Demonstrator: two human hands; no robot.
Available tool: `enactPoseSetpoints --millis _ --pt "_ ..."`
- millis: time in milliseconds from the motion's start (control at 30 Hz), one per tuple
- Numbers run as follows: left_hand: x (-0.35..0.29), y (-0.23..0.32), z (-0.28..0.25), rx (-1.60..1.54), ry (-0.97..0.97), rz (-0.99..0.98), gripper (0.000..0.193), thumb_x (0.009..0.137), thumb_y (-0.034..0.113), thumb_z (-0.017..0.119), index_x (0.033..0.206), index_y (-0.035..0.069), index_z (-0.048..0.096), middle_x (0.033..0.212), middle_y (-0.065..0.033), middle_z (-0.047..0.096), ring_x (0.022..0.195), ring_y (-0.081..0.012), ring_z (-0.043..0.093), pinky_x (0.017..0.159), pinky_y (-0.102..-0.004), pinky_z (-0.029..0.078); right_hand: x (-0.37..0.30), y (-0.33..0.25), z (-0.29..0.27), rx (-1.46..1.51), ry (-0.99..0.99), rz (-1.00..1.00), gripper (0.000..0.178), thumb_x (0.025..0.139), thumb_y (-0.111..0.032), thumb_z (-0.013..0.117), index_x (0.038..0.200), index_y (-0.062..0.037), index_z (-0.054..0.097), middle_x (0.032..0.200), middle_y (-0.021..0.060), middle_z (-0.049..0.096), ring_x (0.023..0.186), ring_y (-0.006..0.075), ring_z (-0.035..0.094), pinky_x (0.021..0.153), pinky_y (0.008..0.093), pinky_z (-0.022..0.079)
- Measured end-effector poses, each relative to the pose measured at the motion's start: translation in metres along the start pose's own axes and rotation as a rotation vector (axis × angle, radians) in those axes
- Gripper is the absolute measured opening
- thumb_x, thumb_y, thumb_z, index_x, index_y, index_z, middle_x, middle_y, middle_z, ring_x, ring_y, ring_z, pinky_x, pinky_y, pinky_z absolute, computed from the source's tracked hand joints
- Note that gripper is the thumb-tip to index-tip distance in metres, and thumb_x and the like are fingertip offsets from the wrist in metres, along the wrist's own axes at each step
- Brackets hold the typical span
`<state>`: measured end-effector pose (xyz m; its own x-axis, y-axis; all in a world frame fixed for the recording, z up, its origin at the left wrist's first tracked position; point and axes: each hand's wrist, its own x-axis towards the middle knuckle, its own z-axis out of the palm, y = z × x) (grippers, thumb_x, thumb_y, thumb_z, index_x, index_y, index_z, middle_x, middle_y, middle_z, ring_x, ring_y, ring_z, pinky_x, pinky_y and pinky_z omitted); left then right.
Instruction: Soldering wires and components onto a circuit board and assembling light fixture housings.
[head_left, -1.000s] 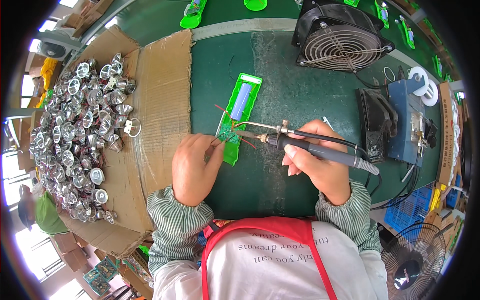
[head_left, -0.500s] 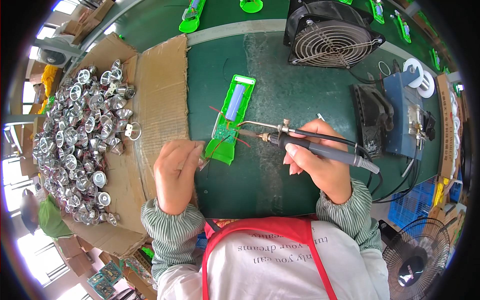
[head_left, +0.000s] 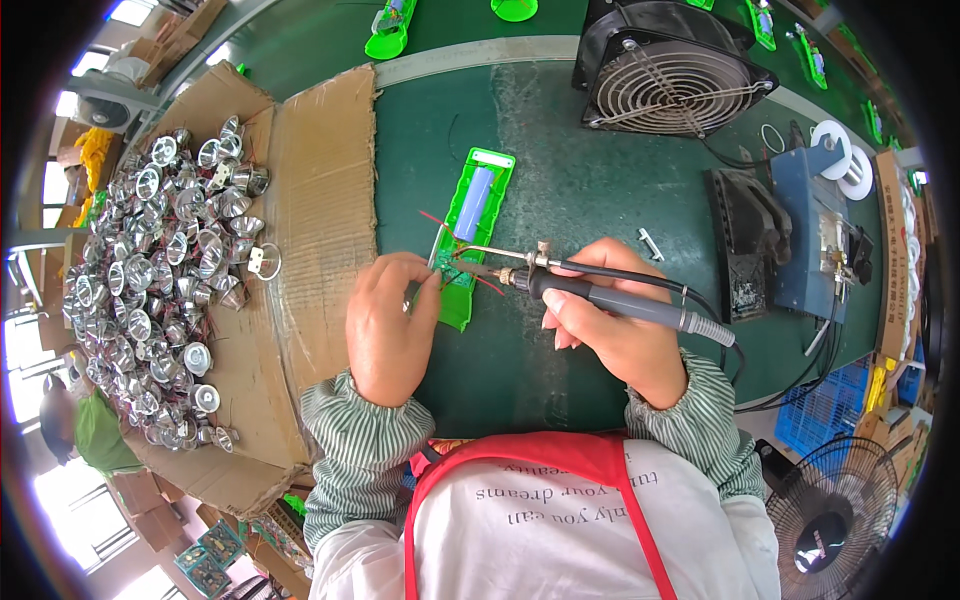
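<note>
My right hand [head_left: 630, 340] is wrapped round the grey handle of a soldering iron [head_left: 632, 305], which has a thin metal solder-feed tube [head_left: 490, 251] fixed above its tip. The tip reaches a small green circuit board [head_left: 447, 266] in a bright green plastic housing [head_left: 459, 308] lying on the bench. A blue cylindrical battery [head_left: 475, 203] sits in the housing's far half, and red wires [head_left: 433, 217] stick out around the board. My left hand [head_left: 388, 325] is closed in a pinch at the board's left edge. A small silvery bit shows between its fingers, too hidden to name.
On the left, a cardboard box [head_left: 325, 190] holds a heap of silvery reflector cups [head_left: 140, 270]. A black square fan [head_left: 675, 90] stands at the far right, near a blue solder-feeder unit [head_left: 800, 235] with a white spool [head_left: 855, 172]. A small white piece [head_left: 650, 244] lies on the bench.
My left hand has moved right and away from me, from beside the housing's near end to the board. My right hand has shifted slightly left with the soldering iron, uncovering the white piece.
</note>
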<state>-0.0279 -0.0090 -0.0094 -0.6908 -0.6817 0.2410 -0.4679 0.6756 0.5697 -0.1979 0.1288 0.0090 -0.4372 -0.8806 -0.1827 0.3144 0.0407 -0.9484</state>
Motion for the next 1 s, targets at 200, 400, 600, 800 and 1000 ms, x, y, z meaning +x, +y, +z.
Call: enactPoseSetpoints --millis 200,400,600,800,1000 --pt "-0.003 -0.003 -0.001 -0.043 -0.004 -0.064 0.008 0.081 0.004 0.061 0.084 -0.001 0.055 0.089 -0.0129 0.063 0.078 -0.0284 0.059 0.069 -0.0349 0.046 0.004 0.004 0.001 0.004 -0.019 0.02 0.011 0.081 -0.001 0.062 0.087 0.0039 0.054 0.071 0.0082 0.063 0.06 0.009 0.061 0.05 0.0224 0.05" --pt "-0.002 -0.001 -0.004 -0.022 -0.044 -0.082 0.009 0.08 0.004 0.062 0.084 -0.001 0.055 0.088 -0.0124 0.063 0.075 -0.0272 0.059 0.066 -0.0338 0.046 0.004 0.004 0.003 0.0 -0.033 0.035 0.011 0.081 -0.001 0.062 0.086 0.0035 0.054 0.071 0.0078 0.063 0.06 0.0089 0.061 0.051 0.022 0.05" --pt "-0.001 0.002 -0.003 -0.022 -0.047 -0.084 0.009 0.079 0.004 0.062 0.083 -0.001 0.055 0.088 -0.0121 0.063 0.073 -0.0271 0.058 0.065 -0.0332 0.046 0.005 0.005 0.001 -0.03 -0.037 0.005 0.011 0.081 -0.002 0.062 0.087 0.0037 0.055 0.071 0.0079 0.062 0.059 0.0091 0.061 0.05 0.0222 0.05" --pt "0.001 0.002 0.001 -0.035 -0.029 -0.087 0.009 0.077 0.003 0.062 0.081 0.001 0.054 0.087 -0.0127 0.061 0.079 -0.031 0.057 0.068 -0.0392 0.045 0.005 0.002 -0.004 -0.021 -0.005 0.009 0.015 0.082 -0.003 0.063 0.091 0.0032 0.053 0.07 0.0097 0.063 0.057 0.0102 0.06 0.048 0.0227 0.049" --pt "-0.008 -0.007 0.001 0.024 0.017 -0.078 0.009 0.075 0.008 0.064 0.08 0.003 0.058 0.087 -0.0139 0.062 0.081 -0.033 0.058 0.072 -0.0409 0.047 -0.005 -0.006 -0.002 -0.127 0.061 -0.066 0.011 0.085 -0.003 0.059 0.091 0.0016 0.05 0.067 0.0111 0.061 0.05 0.0108 0.056 0.046 0.0216 0.046"
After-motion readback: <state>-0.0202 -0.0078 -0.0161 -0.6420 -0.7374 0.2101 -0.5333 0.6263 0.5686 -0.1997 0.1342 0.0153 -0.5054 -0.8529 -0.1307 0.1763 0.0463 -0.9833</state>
